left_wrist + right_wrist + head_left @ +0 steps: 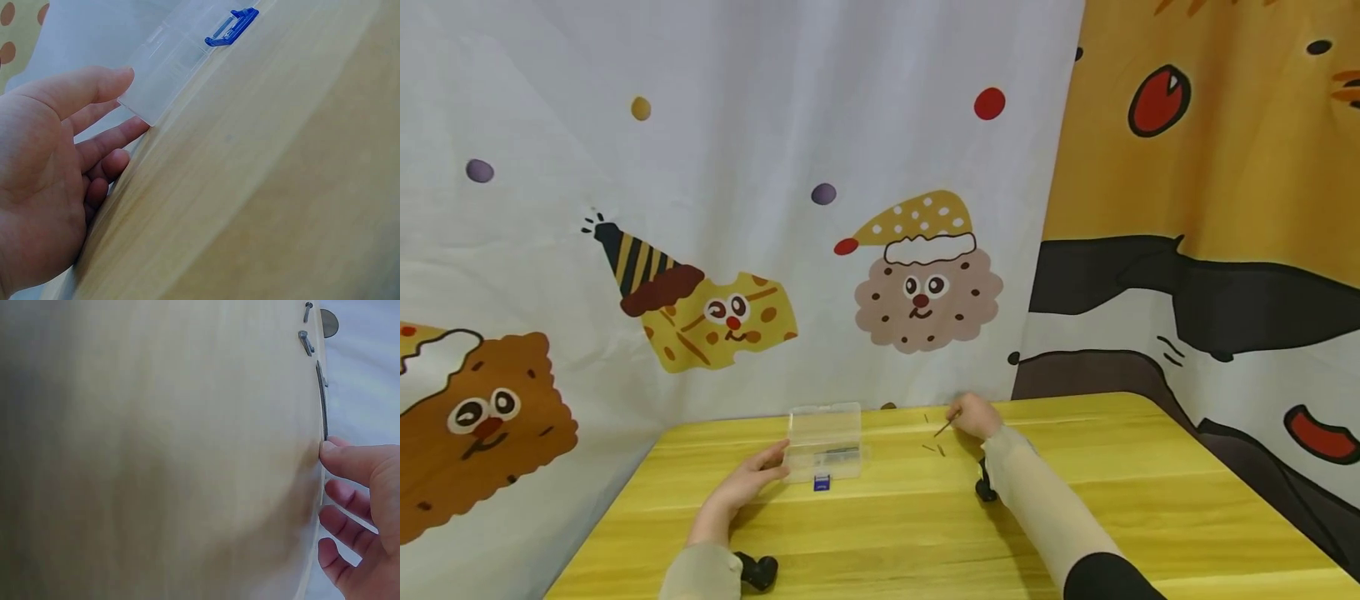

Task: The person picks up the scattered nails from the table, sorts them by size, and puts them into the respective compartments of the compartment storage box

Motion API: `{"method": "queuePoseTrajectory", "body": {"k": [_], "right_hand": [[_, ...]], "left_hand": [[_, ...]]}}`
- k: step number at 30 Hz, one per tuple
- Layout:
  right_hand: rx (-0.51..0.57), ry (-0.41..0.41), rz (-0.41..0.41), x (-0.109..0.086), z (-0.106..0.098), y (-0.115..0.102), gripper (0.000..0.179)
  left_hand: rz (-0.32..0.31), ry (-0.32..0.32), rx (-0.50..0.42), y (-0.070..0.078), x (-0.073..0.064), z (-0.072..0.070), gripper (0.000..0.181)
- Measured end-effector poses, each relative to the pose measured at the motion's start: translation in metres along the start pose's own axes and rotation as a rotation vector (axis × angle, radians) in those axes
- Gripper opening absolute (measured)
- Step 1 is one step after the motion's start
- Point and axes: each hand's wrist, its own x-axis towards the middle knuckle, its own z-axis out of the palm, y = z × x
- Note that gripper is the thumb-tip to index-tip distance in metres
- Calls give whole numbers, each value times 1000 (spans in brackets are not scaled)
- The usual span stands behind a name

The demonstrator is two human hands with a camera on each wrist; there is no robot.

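My left hand rests on the table at the left side of a clear plastic box. Its thumb and fingertips touch the box's edge, and the fingers look relaxed. A blue latch juts from the box's near side, and dark thin pieces lie inside. Farther right, my right hand pinches one end of a long thin dark metal rod between thumb and forefinger, low over the tabletop. Its other fingers hang loosely bent. Small metal screws or nails lie beside the rod; their exact kind is hard to tell.
The yellow wood-grain table ends at the back against a white curtain printed with cartoon figures. A round dark disc shape shows past the table edge in the right wrist view. Black straps with devices sit at both wrists.
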Motion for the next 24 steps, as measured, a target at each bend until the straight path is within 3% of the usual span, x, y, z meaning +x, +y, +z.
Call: {"method": "queuePoseTrajectory", "body": {"k": [10, 24], "right_hand": [[-73, -37, 19, -1, -4, 5, 8], [-46, -83, -110, -8, -6, 11, 7]], "left_hand": [[3, 2, 0, -3, 2, 1, 60], [-9, 2, -18, -6, 6, 0, 61]]}}
